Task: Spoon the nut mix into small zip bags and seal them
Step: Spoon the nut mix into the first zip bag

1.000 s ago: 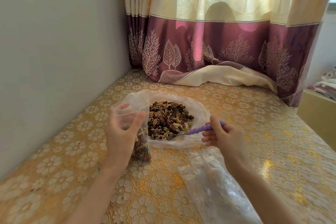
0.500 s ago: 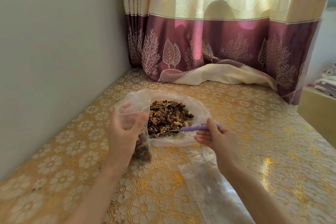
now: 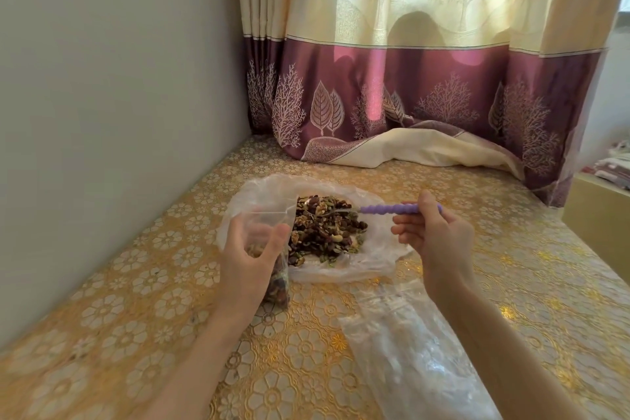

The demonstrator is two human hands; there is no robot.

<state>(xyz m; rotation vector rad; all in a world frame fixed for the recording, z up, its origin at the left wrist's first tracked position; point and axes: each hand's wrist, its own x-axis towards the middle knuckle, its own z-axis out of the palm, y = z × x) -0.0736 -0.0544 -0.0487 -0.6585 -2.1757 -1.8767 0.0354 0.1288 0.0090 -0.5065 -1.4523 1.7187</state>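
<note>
Gold floral tablecloth [image 3: 143,344]; left hand [image 3: 247,257] grips zip bag [image 3: 272,278], right hand [image 3: 439,237] spoon [image 3: 385,209].

One spoon [image 3: 392,208], one small zip bag [image 3: 272,269], one nut pile [image 3: 324,232].

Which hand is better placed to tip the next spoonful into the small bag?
Right. The right hand already grips the purple spoon over the nut mix; the left hand holds the zip bag open.

The right hand [image 3: 439,242] has lifted the spoon [image 3: 381,209] out of the nut mix [image 3: 327,232], its bowl now raised toward the small bag [image 3: 269,249].
</note>
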